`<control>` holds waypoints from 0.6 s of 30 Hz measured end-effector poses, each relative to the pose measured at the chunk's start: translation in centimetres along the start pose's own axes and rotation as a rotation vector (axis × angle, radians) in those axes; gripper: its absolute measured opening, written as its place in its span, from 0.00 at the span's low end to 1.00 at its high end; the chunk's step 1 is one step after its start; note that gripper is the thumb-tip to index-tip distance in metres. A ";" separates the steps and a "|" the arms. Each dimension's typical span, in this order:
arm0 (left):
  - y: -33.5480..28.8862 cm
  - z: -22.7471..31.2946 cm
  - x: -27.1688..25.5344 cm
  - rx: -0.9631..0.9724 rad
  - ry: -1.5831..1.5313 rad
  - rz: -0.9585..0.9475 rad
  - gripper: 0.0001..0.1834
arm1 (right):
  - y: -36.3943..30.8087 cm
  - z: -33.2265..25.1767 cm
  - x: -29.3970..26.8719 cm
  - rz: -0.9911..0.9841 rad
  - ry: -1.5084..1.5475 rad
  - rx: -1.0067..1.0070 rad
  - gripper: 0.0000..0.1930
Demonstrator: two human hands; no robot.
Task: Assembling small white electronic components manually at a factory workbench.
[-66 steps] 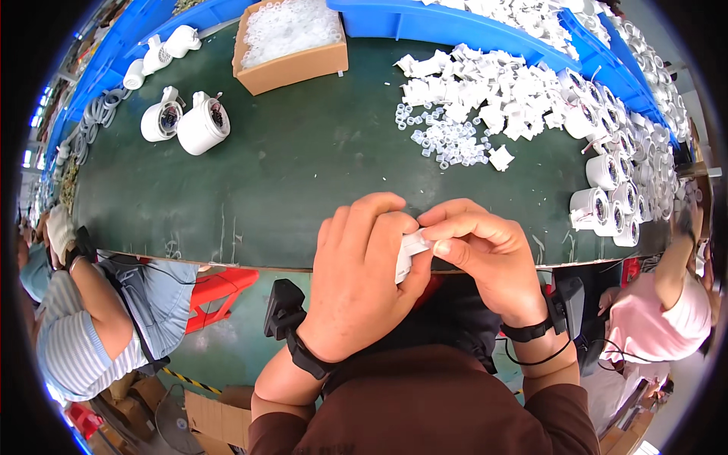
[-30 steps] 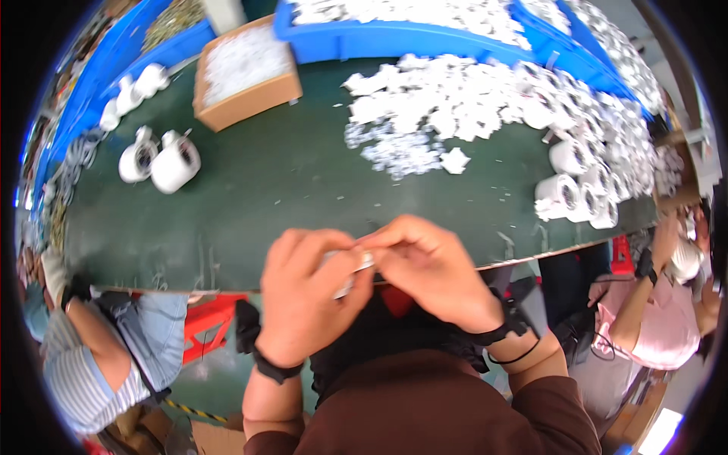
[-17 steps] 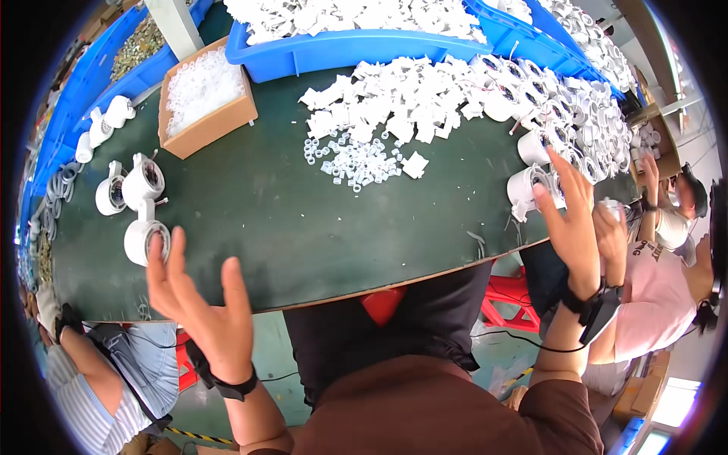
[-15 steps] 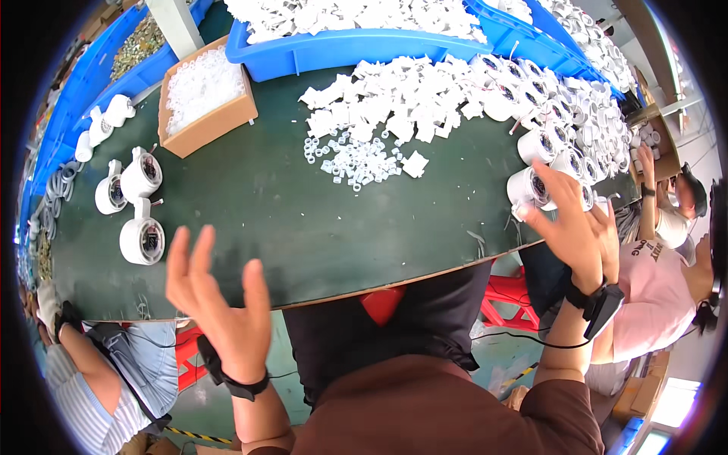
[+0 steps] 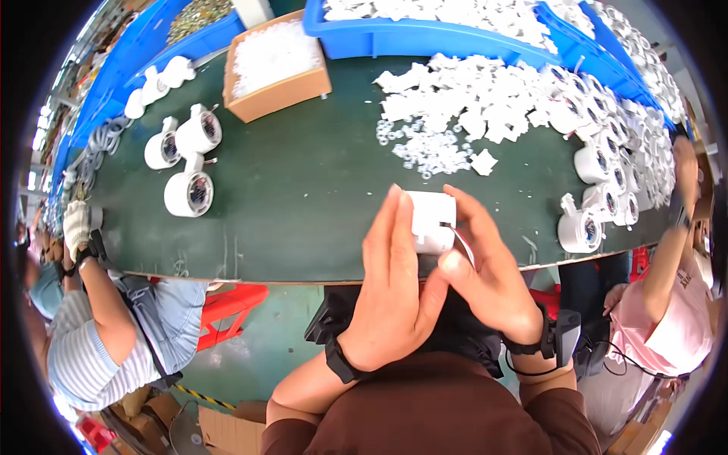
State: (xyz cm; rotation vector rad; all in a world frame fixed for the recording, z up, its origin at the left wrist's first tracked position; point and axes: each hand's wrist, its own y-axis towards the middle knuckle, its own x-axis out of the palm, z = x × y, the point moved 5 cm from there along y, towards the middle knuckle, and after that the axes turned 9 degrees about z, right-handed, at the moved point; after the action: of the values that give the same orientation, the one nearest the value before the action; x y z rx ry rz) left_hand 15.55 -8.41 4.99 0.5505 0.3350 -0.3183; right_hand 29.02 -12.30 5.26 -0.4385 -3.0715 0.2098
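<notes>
A white cylindrical housing (image 5: 431, 220) is held between my two hands at the table's front edge, a dark slot and thin wire on its side. My left hand (image 5: 388, 292) closes on its left side, fingers stretched along it. My right hand (image 5: 494, 277) grips it from the right, thumb near the wire. Similar housings with wires and electronics inside lie to the right, the nearest a white housing (image 5: 580, 230). To the left, several more stand in a group, among them a front-left housing (image 5: 188, 194).
Beyond my hands lie small clear rings (image 5: 431, 152) and a heap of white plastic pieces (image 5: 485, 102). A cardboard box (image 5: 282, 98) of translucent parts and a blue bin (image 5: 432, 42) stand at the back. Co-workers' arms reach in at left (image 5: 110, 284) and right (image 5: 667, 246).
My right hand has come from the housings at right to the middle with one housing. My left hand, open before, now meets it there. The view has turned somewhat.
</notes>
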 end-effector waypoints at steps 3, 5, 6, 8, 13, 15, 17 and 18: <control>0.6 -1.1 -2.1 -0.016 0.129 0.110 0.36 | -0.8 0.9 2.1 -0.255 0.139 0.097 0.45; 0.8 -1.9 -3.1 -0.039 0.091 0.108 0.32 | -0.8 0.5 2.3 -0.314 -0.096 -0.011 0.47; 0.9 -2.2 -3.3 -0.061 0.048 0.090 0.31 | -0.7 0.6 2.3 -0.210 -0.086 -0.068 0.43; 0.8 -2.3 -3.3 -0.025 0.078 0.109 0.30 | -0.4 -1.6 2.0 -0.075 -0.473 -0.412 0.37; 0.7 -2.2 -3.4 0.020 0.054 0.088 0.28 | 0.3 -4.0 3.2 -0.063 -0.327 -0.610 0.12; 0.7 -2.4 -3.6 0.002 0.033 0.133 0.20 | 0.7 -3.3 3.2 -0.130 -0.176 -0.364 0.12; 1.0 -2.2 -3.9 -0.012 0.041 0.140 0.17 | 0.9 -3.5 3.1 -0.117 -0.149 -0.300 0.12; 1.1 -2.1 -4.0 -0.026 0.048 0.143 0.15 | 1.1 -3.4 3.0 -0.100 -0.120 -0.233 0.11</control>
State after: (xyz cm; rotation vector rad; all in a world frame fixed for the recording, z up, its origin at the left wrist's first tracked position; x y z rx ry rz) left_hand 11.93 -5.53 5.34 0.5540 0.3440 -0.1623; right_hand 26.63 -10.01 8.50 -0.2869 -3.2393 -0.1316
